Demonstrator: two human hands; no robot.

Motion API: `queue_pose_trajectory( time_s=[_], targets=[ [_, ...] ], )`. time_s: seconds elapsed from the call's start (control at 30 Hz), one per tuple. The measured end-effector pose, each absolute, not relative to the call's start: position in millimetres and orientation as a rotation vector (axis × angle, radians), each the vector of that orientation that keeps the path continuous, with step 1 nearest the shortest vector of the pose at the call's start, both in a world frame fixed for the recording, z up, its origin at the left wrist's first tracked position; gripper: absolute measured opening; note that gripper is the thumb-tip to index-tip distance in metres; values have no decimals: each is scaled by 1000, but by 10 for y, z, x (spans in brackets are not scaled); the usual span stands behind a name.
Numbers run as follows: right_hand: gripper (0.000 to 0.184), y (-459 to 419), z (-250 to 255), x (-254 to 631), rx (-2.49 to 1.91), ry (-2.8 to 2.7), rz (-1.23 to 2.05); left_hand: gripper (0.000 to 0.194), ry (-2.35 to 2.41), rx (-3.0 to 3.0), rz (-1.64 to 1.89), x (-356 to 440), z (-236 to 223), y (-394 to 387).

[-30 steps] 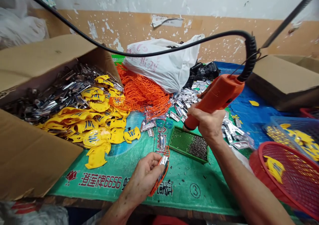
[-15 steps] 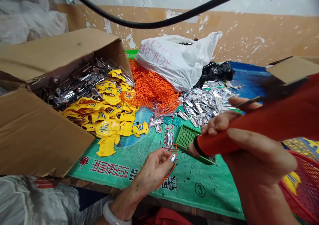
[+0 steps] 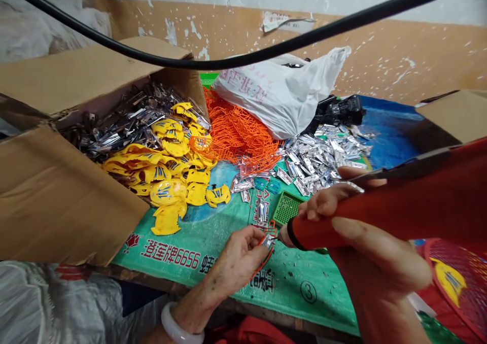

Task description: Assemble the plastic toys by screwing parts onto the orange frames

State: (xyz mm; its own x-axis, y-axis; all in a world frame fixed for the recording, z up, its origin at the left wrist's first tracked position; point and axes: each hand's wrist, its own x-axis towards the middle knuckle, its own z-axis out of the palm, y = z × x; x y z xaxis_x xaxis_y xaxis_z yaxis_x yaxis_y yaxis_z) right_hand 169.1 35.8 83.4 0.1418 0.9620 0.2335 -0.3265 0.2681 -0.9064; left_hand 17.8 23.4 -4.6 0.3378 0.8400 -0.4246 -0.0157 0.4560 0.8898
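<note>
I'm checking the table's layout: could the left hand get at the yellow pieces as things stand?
Probably yes: only green sheet shows between the left hand and the yellow pieces, though that hand is holding a small silver part.

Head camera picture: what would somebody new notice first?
Probably the big red tool at the right, gripped in the right hand and pointing toward a small silver piece in the left hand. Next, perhaps, the bright yellow pieces at the mouth of the cardboard box on the left, and the tangled orange pile before a white bag.
</note>
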Motion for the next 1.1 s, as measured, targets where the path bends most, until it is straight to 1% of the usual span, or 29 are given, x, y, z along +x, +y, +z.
queue_pose_trajectory(
  time_s=[0.13,0.33,0.6,0.77,0.93,1.1],
  targets=[
    [44,343,804,1721,-846,-1038,1074,17,1097,931,661,184,-18,241],
    [46,323,792,1739,-893,-1112,1066,14,1083,926,659,190,-2,235],
    [49,324,765,1743,-891,-1147,1096,20,1075,926,655,194,-3,223],
    [44,306,787,1715,-940,-1135,1055,22,1057,905,661,202,0,223],
    [49,298,799,1692,-982,-1134,1022,24,1055,900,655,199,19,222],
    [43,301,777,1664,-943,-1155,1009,22,1063,921,649,193,16,216]
  ],
)
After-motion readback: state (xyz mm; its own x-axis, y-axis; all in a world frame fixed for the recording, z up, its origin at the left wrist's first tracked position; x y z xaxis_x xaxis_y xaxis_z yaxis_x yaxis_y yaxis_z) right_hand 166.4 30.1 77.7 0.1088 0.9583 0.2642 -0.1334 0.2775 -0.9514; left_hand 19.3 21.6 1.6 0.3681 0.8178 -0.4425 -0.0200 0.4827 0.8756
